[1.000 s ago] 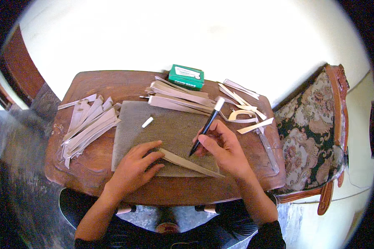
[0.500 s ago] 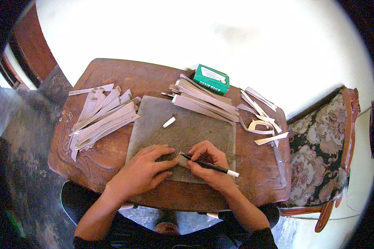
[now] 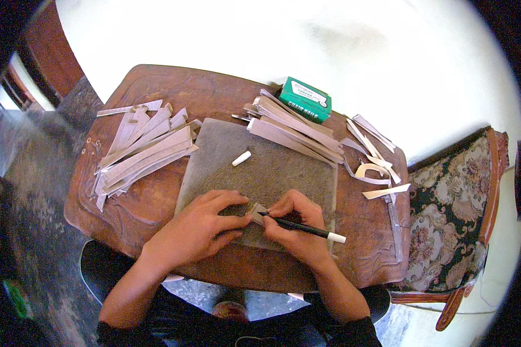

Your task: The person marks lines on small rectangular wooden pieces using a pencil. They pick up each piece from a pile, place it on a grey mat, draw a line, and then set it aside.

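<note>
The person's dark-clothed legs (image 3: 185, 315) are nearest, below the rounded front edge of the brown wooden worktop (image 3: 243, 273). Over a grey mat (image 3: 211, 173) on it, the left hand (image 3: 208, 222) has its fingers slightly spread, the foremost tips touching the end of a strip (image 3: 258, 214); whether they pinch it or only press it, I cannot tell. The right hand (image 3: 295, 222) is closed around a black pen (image 3: 307, 228), its tip at the strip and its white end pointing right. The strip lies between the two hands, above the mat's near part, partly hidden by the fingers. Farther up the mat lies a white cap (image 3: 241, 158), apart from both hands. Left of the mat is a loose pile (image 3: 147, 159) of pale strips; at right are curved, light scraps (image 3: 373, 173). A stack (image 3: 295, 136) of strips overlaps the mat's far edge, with a green box (image 3: 305, 99) just behind. A floral chair (image 3: 446, 222) stands right of the worktop, and a white wall (image 3: 226, 34) rises beyond.
</note>
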### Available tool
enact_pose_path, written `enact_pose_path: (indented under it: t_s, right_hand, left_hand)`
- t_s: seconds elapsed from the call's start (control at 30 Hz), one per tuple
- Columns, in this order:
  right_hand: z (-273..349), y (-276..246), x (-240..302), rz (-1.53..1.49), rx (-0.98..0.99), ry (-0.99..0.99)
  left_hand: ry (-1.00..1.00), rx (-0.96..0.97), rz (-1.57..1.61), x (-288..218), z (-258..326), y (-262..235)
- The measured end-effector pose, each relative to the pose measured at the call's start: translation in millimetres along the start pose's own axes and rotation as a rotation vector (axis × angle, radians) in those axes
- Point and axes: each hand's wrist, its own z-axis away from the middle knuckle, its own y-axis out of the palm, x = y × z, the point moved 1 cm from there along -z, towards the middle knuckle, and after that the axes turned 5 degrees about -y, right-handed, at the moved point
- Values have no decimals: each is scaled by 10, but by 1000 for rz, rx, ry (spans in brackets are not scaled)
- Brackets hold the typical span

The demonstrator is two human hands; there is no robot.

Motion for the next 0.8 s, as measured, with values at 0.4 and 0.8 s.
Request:
enact_pose_path:
  t_s: [0.4,0.8]
  right_hand:
    - [-20,44,-82,81,1,14]
    - [-34,54,-64,85,-4,12]
  left_hand:
    - [35,-12,11,77,3,59]
    - [26,-7,11,66,1,43]
